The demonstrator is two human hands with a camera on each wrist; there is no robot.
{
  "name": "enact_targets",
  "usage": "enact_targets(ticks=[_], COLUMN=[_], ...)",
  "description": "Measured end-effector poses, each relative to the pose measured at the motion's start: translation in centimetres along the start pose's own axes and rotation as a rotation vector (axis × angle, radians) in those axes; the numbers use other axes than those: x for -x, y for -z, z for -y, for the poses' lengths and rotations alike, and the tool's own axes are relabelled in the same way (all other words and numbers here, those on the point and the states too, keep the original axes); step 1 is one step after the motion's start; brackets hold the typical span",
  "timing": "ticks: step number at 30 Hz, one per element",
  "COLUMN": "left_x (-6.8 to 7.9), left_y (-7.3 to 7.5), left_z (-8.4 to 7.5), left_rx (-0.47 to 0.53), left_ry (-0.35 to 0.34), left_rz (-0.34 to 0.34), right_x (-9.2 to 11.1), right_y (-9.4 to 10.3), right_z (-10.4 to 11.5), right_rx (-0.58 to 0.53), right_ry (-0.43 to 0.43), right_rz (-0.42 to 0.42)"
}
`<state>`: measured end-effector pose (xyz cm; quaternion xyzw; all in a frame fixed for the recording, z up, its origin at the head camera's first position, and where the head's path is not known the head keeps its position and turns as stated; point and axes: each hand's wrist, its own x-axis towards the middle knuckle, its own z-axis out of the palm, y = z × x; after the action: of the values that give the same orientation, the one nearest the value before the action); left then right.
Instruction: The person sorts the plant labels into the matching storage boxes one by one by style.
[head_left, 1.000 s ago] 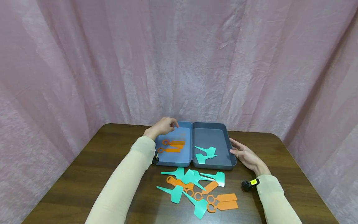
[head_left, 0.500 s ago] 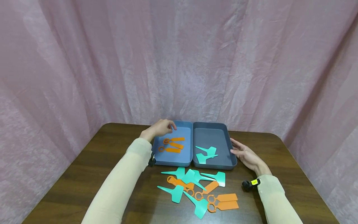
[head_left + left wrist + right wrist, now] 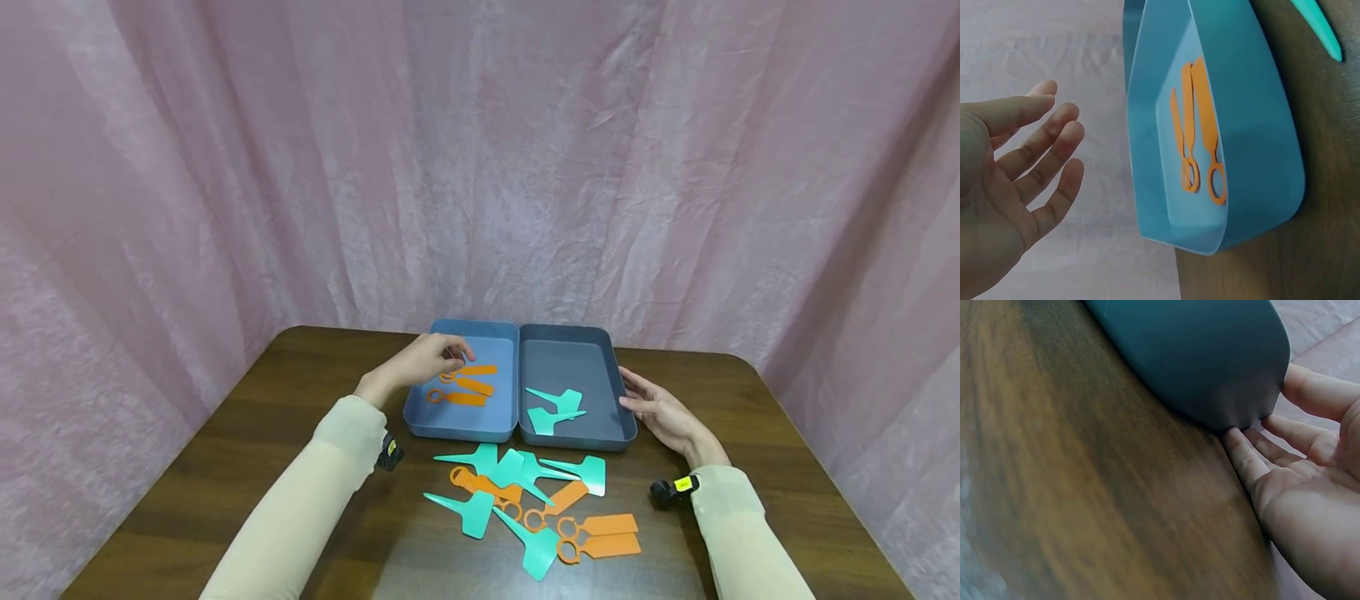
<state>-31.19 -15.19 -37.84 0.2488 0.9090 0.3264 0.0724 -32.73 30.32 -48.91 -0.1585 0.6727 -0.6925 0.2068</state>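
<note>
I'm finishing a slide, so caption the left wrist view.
Left hand, empty, fingers loosely bent, near a blue tray with three orange tags lying inside.

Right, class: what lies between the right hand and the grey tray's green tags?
The head view shows the grey tray: its right wall, which the right hand touches, then bare bottom up to the green tags.

I am touching the dark teal tray (image 3: 1204, 356) with the fingertips (image 3: 1233, 436) of my right hand (image 3: 1316, 503); it is resting on a brown wood-grain table (image 3: 1104, 469), pale cloth (image 3: 1329, 337) showing beyond.
</note>
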Motion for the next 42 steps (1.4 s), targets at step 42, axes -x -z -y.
enact_targets(ticks=[42], left_x=[8.5], left_y=[-7.8], left_z=[-3.4], left_rx=[-0.013], left_ry=[-0.220], left_rz=[0.279], right_x=[0.0], right_y=[0.1], right_z=[0.0], right_rx=[-0.006], right_ry=[-0.002], right_rz=[-0.014])
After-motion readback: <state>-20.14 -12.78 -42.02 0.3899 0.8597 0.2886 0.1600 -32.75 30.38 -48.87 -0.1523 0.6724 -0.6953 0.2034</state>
